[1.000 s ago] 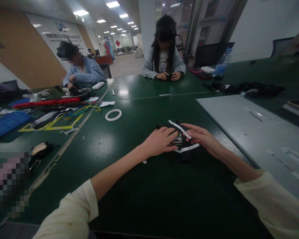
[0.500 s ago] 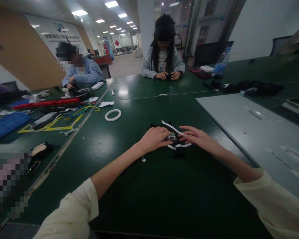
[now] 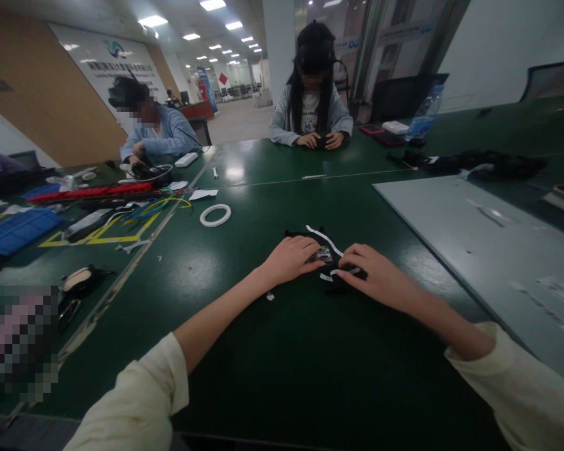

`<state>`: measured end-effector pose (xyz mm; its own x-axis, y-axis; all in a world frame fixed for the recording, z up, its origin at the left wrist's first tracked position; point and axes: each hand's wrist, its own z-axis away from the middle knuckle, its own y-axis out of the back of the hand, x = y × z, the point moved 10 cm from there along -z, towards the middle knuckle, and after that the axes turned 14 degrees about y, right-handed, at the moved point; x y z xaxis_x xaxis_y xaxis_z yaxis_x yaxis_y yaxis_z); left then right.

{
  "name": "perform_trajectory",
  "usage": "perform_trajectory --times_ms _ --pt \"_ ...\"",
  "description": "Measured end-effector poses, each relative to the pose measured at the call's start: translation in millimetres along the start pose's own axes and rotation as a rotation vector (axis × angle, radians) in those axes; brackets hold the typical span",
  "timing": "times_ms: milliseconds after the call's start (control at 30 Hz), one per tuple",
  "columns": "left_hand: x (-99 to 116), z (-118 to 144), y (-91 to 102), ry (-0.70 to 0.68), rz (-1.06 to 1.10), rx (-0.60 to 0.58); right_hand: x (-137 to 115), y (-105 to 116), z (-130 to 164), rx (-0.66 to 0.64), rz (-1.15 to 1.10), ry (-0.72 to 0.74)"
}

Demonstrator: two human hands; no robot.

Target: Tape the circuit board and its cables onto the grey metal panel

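My left hand (image 3: 292, 258) lies over the left part of a small black device, its thumb and fingers closed about a little circuit board (image 3: 324, 254). From the right, my right hand (image 3: 373, 270) reaches in with bent fingers and thumb drawn together at a narrow white strip (image 3: 328, 276). Another white strip (image 3: 324, 238) curves across the top of the device, its near end by my right fingertips. The black base (image 3: 334, 287) of the device rests on the green table (image 3: 282, 369); much of it is hidden under my hands.
A white tape roll (image 3: 215, 215) lies beyond my left hand. A grey board (image 3: 432, 219) covers the right side. Wires, tools and a blue tray (image 3: 21, 230) crowd the left. Two co-workers sit across the table, one near a water bottle (image 3: 423, 114).
My right hand has moved in toward the lower white strip, its fingers curling from a looser spread. My left hand stays on the device. The view has shifted slightly.
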<state>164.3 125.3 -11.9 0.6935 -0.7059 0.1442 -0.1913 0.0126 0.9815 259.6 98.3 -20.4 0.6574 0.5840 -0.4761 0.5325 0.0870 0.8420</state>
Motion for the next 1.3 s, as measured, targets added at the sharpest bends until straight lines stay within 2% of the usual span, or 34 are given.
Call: perform_trajectory --times_ms 233,467,667,867,967,1100,1200,1300 --pt "0.2 0.6 0.1 0.010 0.001 0.002 2.9 -12.8 0.3 -0.036 -0.071 -0.027" --pt "-1.1 -0.2 -1.1 -0.013 0.030 0.047 3.6 -9.1 -0.6 0.003 -0.245 -0.104" --pt "-1.9 -0.5 -1.1 -0.007 0.029 0.032 8.8 -9.7 3.3 -0.009 -0.351 -0.198" --pt "-1.9 -1.1 -1.0 -0.002 0.040 0.020 3.1 -13.5 4.0 0.020 -0.512 -0.218" --pt "-2.6 -1.9 -2.0 0.006 0.055 0.017 2.4 -8.9 4.2 0.097 -0.611 -0.221" --pt "-6.0 -1.9 -2.8 0.020 0.118 0.010 3.9 4.0 4.9 0.276 -0.815 -0.207" --pt "-9.8 -1.7 4.6 0.058 0.224 0.044 4.6 0.4 5.0 0.272 -0.870 -0.218" --pt "-7.6 0.3 25.9 0.079 0.435 0.146 5.4 -9.3 4.6 0.211 -0.849 -0.224"
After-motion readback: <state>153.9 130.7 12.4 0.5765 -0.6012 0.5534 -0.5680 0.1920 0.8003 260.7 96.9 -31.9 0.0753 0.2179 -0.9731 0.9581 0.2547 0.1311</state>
